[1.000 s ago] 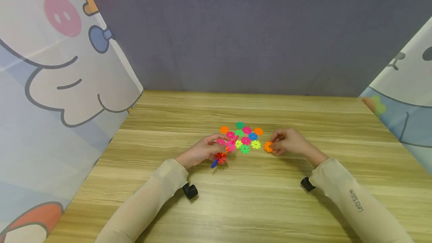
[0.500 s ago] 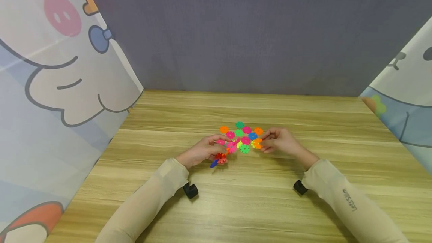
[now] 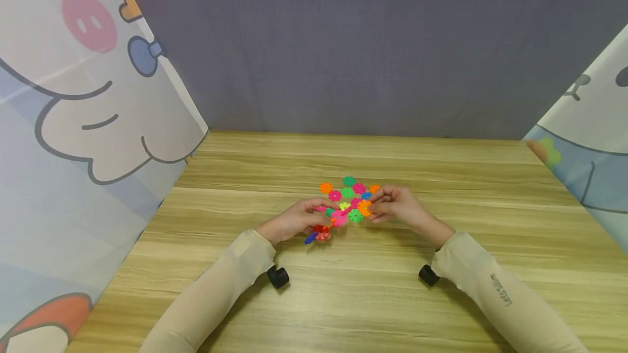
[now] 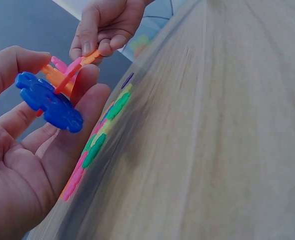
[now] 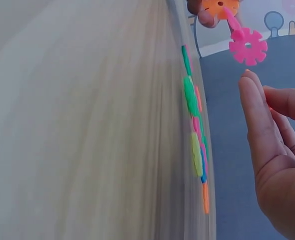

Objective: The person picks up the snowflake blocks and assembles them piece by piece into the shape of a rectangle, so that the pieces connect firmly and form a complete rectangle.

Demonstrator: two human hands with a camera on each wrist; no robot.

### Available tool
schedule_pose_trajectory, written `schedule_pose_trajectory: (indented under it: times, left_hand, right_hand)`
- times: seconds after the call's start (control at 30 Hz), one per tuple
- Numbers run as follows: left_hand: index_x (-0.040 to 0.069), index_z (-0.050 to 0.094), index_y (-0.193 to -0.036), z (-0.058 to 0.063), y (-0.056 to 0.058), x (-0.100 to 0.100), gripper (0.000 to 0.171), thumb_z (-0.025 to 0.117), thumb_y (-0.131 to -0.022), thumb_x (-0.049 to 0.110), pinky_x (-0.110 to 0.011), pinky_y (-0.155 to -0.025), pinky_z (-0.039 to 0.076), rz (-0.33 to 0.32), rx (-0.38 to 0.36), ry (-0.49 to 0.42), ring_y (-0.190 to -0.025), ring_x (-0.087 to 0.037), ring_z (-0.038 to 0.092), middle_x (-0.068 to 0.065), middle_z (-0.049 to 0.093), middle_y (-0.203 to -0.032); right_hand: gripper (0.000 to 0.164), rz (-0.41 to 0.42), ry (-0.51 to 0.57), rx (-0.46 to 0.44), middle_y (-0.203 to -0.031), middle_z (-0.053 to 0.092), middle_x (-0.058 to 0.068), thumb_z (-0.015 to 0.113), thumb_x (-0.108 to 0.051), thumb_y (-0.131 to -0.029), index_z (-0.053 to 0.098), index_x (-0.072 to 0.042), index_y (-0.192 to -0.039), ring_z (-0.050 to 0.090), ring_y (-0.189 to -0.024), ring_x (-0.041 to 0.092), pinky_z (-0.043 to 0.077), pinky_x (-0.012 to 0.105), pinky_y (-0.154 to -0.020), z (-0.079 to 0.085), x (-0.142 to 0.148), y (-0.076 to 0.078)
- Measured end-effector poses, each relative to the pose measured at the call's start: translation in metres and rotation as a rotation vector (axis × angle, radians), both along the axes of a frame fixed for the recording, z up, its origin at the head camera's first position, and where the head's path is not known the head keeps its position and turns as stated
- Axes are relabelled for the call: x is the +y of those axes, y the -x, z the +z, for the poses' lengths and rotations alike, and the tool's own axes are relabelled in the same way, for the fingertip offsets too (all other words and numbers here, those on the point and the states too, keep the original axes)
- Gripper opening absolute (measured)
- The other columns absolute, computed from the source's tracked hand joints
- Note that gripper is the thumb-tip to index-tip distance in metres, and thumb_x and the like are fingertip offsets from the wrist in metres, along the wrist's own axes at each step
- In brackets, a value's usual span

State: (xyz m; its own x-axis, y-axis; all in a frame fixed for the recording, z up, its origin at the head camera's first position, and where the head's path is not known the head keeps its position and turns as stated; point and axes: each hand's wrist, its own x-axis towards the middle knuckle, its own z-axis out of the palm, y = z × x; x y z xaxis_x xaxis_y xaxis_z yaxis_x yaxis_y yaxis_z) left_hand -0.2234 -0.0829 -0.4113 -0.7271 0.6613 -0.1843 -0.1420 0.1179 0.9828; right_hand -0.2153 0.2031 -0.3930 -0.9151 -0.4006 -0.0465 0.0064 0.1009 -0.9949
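Note:
My left hand (image 3: 294,219) holds a joined cluster of notched plastic snowflake discs above the table. The cluster has a blue disc (image 4: 50,102) at its near end, red and orange ones between, and a pink disc (image 5: 248,46) at the far end. Between thumb and fingers, my right hand (image 3: 404,208) pinches a single orange disc (image 3: 364,208), held up close to the right of the pink end. In the right wrist view, the fingers mostly hide that orange disc. A small gap separates the pink and orange discs in the head view.
Loose discs lie flat beneath and behind the hands, among them an orange one (image 3: 326,187), a dark green one (image 3: 349,181) and a green one (image 3: 355,215). The wooden table (image 3: 343,298) meets a grey panel (image 3: 343,48) at its back. Cartoon-printed sheets flank both sides.
My right hand has moved left with the orange disc, from beside the loose discs to near the cluster. My left hand stays nearly in place, its cluster turning slightly.

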Motion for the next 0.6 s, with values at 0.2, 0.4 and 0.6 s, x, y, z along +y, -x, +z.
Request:
schedule_pose_trajectory:
  times: [0.2,0.4,0.6]
  left_hand:
    - [0.004,0.057,-0.135,-0.0004,0.0004,0.0013,0.044,0.063,-0.092,0.008,-0.021,-0.050,0.039,-0.021,-0.012,-0.012,-0.053,-0.010,0.037,0.003,0.062,-0.069]
    - [0.002,0.057,-0.135,0.0006,0.0001,0.0024,0.044,0.063,-0.091,0.006,-0.021,-0.049,0.037,-0.027,-0.015,-0.014,-0.051,-0.010,0.035,0.005,0.058,-0.064]
    - [0.000,0.058,-0.135,0.0005,0.0005,0.0017,0.045,0.064,-0.091,0.007,-0.020,-0.049,0.041,-0.020,-0.012,-0.007,-0.052,-0.008,0.039,0.005,0.062,-0.067]
  right_hand:
    - [0.020,-0.014,0.055,-0.008,-0.085,0.070,0.011,0.059,0.009,-0.092,0.054,0.021,-0.108,0.073,-0.075,0.020,0.061,0.034,-0.069,-0.0011,-0.0055,-0.0006]
    - [0.016,-0.007,0.092,-0.011,-0.084,0.071,0.009,0.058,0.010,-0.092,0.056,0.018,-0.105,0.073,-0.075,0.019,0.061,0.033,-0.069,-0.0034,-0.0085,-0.0004]
    - [0.013,-0.004,0.112,-0.023,-0.083,0.071,0.008,0.057,0.011,-0.092,0.058,0.016,-0.104,0.073,-0.074,0.019,0.061,0.032,-0.068,-0.0036,-0.0094,-0.0001]
